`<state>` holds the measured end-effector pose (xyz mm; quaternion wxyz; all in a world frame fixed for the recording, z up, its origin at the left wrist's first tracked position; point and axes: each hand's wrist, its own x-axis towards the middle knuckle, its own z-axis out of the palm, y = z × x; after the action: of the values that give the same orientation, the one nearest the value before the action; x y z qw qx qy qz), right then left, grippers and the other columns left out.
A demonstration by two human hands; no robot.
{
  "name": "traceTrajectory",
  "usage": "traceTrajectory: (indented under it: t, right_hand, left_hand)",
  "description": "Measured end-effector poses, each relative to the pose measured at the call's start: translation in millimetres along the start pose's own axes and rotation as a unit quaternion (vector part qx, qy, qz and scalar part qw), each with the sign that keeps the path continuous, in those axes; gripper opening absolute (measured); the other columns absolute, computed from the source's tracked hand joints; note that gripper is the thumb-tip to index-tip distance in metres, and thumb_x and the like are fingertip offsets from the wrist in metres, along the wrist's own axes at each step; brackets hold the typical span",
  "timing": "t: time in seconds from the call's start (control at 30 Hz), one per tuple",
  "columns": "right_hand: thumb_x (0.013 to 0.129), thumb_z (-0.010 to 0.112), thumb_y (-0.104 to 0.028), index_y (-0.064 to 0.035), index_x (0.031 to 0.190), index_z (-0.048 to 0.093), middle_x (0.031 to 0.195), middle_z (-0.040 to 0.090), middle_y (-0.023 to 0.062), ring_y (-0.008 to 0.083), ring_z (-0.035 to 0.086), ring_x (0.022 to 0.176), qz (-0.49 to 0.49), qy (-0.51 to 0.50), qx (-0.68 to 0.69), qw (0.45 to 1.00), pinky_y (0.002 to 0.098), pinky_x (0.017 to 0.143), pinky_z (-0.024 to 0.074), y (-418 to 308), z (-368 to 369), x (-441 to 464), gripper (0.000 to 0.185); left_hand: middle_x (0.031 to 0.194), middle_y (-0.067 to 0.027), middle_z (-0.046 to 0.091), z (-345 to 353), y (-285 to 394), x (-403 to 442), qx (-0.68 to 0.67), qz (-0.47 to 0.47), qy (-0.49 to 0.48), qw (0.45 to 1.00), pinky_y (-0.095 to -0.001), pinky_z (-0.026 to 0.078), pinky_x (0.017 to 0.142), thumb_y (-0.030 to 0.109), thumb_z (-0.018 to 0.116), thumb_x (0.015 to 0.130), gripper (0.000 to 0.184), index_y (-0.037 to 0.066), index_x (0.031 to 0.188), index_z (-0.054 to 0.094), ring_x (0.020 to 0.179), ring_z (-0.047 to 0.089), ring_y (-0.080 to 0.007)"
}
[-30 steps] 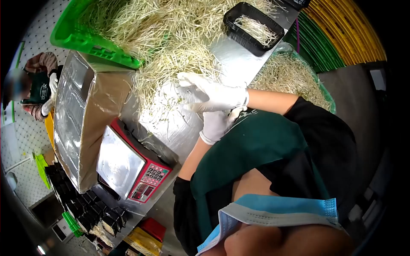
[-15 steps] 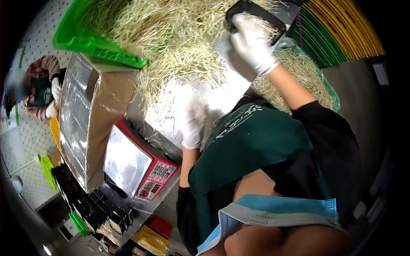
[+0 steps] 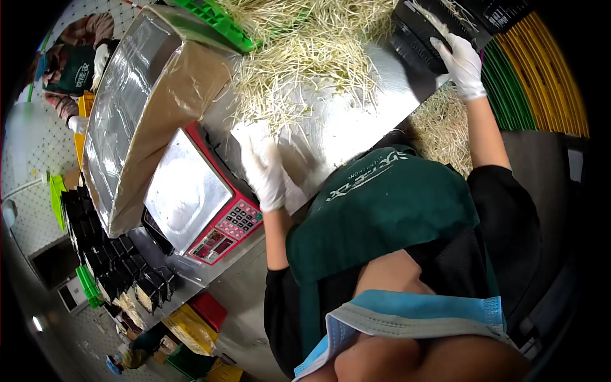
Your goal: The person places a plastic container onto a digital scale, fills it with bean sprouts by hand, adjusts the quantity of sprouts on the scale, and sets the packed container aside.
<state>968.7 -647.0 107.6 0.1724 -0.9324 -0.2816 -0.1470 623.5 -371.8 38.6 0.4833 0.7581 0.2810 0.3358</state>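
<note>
My left hand (image 3: 262,167), in a white glove, lies at the near edge of a loose pile of bean sprouts (image 3: 305,76) on the metal table (image 3: 347,130). Its fingers are stretched out, the tips touching the sprouts. At the upper right my right hand (image 3: 463,69), gloved too, grips the side of a black plastic tray (image 3: 417,39). The tray is tilted, its ribbed side towards me, and some sprouts show inside it. Part of the tray lies beyond the frame's top edge.
Left of my left hand stands a red scale (image 3: 191,191) beside a plastic-wrapped box (image 3: 146,121). Packed black trays (image 3: 121,254) are stacked beyond. A green crate (image 3: 216,22), more sprouts (image 3: 445,121), stacked crates (image 3: 541,76) and a co-worker (image 3: 73,63) surround the table.
My right hand has gone from inside the sprout-holding tray to its side, and the tray now tilts. My left hand's fingers reach further out. The whole view has shifted.
</note>
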Motion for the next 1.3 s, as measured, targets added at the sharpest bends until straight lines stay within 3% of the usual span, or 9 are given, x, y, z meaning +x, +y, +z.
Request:
traceTrajectory:
  t: [0.1,0.23,0.3,0.6,0.77,0.9,1.0,1.13,1.3]
  right_hand:
    - [0.087,0.061,-0.027,-0.0101,0.096,0.068,0.064,0.059,0.0119,0.0256,0.06,0.061,-0.321,0.074,0.082,0.941,0.0357,0.059,0.0468,-49,-11,-17,0.02]
    - [0.081,0.063,-0.025,-0.0142,0.108,0.066,0.083,0.065,0.0056,0.0231,0.062,0.077,-0.352,-0.377,0.106,0.85,0.0332,0.069,0.049,-178,-27,-44,0.029]
    - [0.085,0.06,-0.028,-0.0123,0.117,0.06,0.113,0.061,0.0088,0.0272,0.058,0.098,-0.551,-0.087,0.266,0.786,0.0369,0.081,0.0467,-183,29,-74,0.036]
    - [0.08,0.059,-0.053,-0.0059,0.145,0.027,0.141,0.037,0.0186,0.0336,0.036,0.13,-0.389,-0.135,0.104,0.905,0.0455,0.107,0.0276,-82,103,-91,0.086]
    - [0.078,0.061,-0.052,-0.0134,0.147,0.024,0.143,0.035,0.0182,0.0352,0.035,0.13,-0.347,-0.111,0.166,0.916,0.0474,0.107,0.0263,-141,98,-29,0.087]
    - [0.074,0.063,-0.055,-0.0165,0.147,0.025,0.142,0.038,0.0174,0.0349,0.037,0.13,-0.33,-0.158,0.198,0.909,0.0469,0.106,0.0304,-177,160,58,0.091]
    - [0.078,0.064,-0.047,-0.0169,0.143,0.035,0.116,0.06,0.0166,0.0314,0.059,0.103,-0.226,-0.307,0.144,0.913,0.0417,0.089,0.0473,-207,185,94,0.078]
    - [0.083,0.061,-0.045,-0.0122,0.135,0.046,0.11,0.063,0.0175,0.0321,0.063,0.095,-0.313,-0.37,0.17,0.858,0.0395,0.085,0.0498,-217,179,62,0.063]
    - [0.083,0.061,-0.047,-0.0104,0.131,0.05,0.108,0.064,0.0134,0.0308,0.065,0.092,-0.457,-0.032,0.313,0.832,0.036,0.072,0.053,-159,138,31,0.062]
  left_hand:
    - [0.138,-0.0143,0.044,-20,50,-2,-0.247,-0.081,0.039,0.965,-0.0346,0.037,0.104,0.012,0.052,0.093,0.059,0.002,0.144,0.025,0.123,0.046,-0.0246]
    - [0.146,-0.0091,0.033,-4,50,4,-0.418,-0.163,-0.018,0.893,-0.0398,0.035,0.105,0.029,0.054,0.09,0.068,0.009,0.147,0.021,0.127,0.042,-0.027]
    - [0.133,-0.0124,0.049,-11,77,3,-0.39,-0.232,0.055,0.89,-0.0417,0.039,0.1,0.02,0.058,0.087,0.057,0.006,0.138,0.039,0.121,0.047,-0.0281]
    - [0.122,-0.0171,0.057,-226,3,-26,-0.375,-0.239,0.383,0.809,-0.0488,0.046,0.092,0.026,0.07,0.074,0.054,0.0,0.119,0.058,0.108,0.055,-0.0339]
    - [0.138,-0.0148,0.044,-238,26,-20,0.027,-0.111,0.524,0.844,-0.0411,0.038,0.101,0.025,0.072,0.078,0.068,0.002,0.135,0.043,0.123,0.045,-0.0293]
    - [0.125,-0.0177,0.052,-118,103,5,0.016,0.135,0.404,0.904,-0.0356,0.04,0.098,0.009,0.05,0.093,0.043,-0.002,0.133,0.041,0.108,0.056,-0.0236]
    - [0.123,-0.0143,0.055,-25,56,21,-0.086,-0.03,0.073,0.993,-0.0327,0.04,0.097,0.007,0.051,0.093,0.035,-0.002,0.126,0.049,0.107,0.054,-0.0204]
    - [0.12,-0.0101,0.058,9,7,67,-0.148,-0.079,0.071,0.983,-0.0282,0.044,0.09,0.007,0.055,0.093,0.041,-0.004,0.131,0.046,0.102,0.056,-0.015]
    - [0.127,-0.0214,0.054,28,-78,147,0.112,-0.002,0.016,0.994,-0.0343,0.04,0.099,0.024,0.059,0.089,0.049,-0.002,0.129,0.049,0.115,0.053,-0.0317]
